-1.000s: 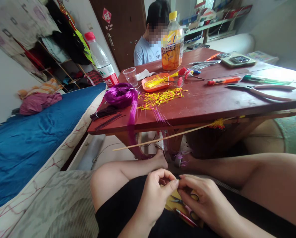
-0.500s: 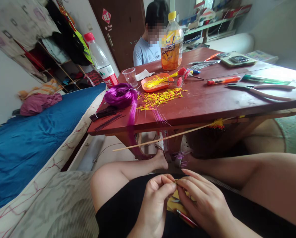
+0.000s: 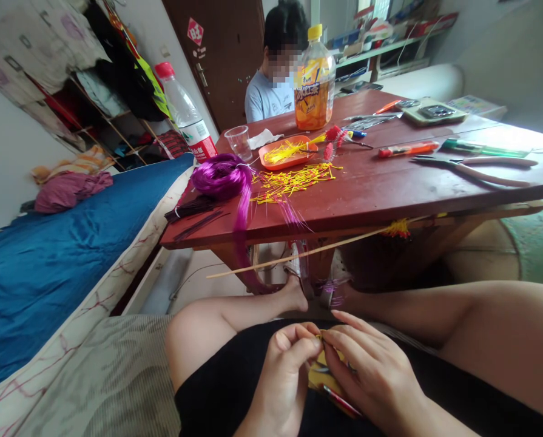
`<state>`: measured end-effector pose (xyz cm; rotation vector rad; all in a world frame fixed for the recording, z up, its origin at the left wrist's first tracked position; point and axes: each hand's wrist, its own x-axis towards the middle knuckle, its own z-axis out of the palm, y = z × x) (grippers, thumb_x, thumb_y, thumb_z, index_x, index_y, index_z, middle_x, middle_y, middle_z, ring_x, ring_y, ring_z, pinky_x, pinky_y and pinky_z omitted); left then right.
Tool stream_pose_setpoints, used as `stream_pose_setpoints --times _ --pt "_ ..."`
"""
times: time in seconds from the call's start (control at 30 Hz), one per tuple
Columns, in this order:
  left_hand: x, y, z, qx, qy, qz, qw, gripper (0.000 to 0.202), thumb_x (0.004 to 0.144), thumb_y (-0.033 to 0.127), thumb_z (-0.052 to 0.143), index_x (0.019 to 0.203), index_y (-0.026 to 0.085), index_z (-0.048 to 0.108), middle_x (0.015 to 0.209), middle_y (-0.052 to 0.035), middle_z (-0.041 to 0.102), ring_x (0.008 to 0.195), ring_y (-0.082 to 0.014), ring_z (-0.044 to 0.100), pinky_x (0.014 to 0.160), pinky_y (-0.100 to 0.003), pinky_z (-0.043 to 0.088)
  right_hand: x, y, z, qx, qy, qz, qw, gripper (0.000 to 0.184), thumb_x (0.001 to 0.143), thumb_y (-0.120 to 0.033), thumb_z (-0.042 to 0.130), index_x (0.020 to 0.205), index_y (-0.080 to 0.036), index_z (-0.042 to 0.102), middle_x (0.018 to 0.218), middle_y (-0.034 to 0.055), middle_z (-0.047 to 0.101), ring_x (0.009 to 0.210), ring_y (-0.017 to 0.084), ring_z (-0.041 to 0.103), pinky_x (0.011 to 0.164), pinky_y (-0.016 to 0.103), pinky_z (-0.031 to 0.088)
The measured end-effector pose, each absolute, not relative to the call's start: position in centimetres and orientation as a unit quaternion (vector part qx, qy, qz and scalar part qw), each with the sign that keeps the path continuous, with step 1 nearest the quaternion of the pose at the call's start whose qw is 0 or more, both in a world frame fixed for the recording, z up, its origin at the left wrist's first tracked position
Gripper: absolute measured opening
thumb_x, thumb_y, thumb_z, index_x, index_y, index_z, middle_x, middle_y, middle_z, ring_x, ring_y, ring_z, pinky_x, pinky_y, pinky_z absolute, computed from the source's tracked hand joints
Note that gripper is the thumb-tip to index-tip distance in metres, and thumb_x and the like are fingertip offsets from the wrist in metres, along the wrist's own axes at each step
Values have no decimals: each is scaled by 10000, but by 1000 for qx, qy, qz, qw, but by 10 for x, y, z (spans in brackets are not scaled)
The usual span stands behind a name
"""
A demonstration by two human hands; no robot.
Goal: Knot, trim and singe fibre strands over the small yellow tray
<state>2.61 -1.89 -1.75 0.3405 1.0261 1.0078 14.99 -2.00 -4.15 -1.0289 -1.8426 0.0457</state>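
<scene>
My left hand point(image 3: 283, 370) and my right hand point(image 3: 371, 361) meet above my lap, fingertips almost touching. Both are closed in a pinch around a tiny yellowish bit, mostly hidden by the fingers and too small to name. Below them on the dark cloth over my lap lies a yellow piece point(image 3: 315, 377), partly covered by my right hand. A slim red stick-like object point(image 3: 341, 401) rests beside it. On the table in front are a coil of purple thread point(image 3: 221, 176) and a spread of yellow stamen-like stems with red tips point(image 3: 293, 182).
A thin wooden stick point(image 3: 298, 253) juts out along the edge of the red table point(image 3: 366, 194). Pliers point(image 3: 475, 170), an orange cutter point(image 3: 408, 149), an orange dish point(image 3: 283, 162) and a tea bottle point(image 3: 315, 85) stand or lie on top. Another person point(image 3: 271, 91) sits opposite.
Both hands stay pinched together in nearly the same place, with only a slight shift of the fingertips. Things on the table have not moved.
</scene>
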Motion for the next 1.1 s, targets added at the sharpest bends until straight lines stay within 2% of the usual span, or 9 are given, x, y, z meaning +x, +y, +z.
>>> stream_pose_setpoints --times 0.2,0.7,0.93,1.1 --pt "25 -18 -21 145 472 444 748 127 517 142 728 512 136 601 639 1 590 603 -96 469 636 -225 363 156 -22 -48 -388 -790 25 474 183 816 -29 465 746 -169 559 653 21 677 576 106 641 893 312 510" --pt "23 -18 -23 135 482 422 756 111 504 128 680 500 141 570 590 5 556 587 -104 470 609 -229 360 159 -21 -45 -362 -799 13 479 178 815 -28 457 795 -166 568 645 23 684 564 116 645 847 313 544" --pt "16 -15 -17 319 547 379 675 159 610 222 720 616 137 586 550 19 548 523 -90 450 539 -210 339 163 -21 -43 -347 -813 35 466 187 823 -32 441 799 -172 562 671 25 692 575 116 650 859 310 540" --pt "11 -8 -15 351 536 355 681 233 580 253 780 682 134 607 566 25 558 506 -67 435 507 -186 309 164 -21 -43 -339 -816 34 466 170 832 -52 455 772 -166 566 660 35 689 626 138 672 849 292 543"
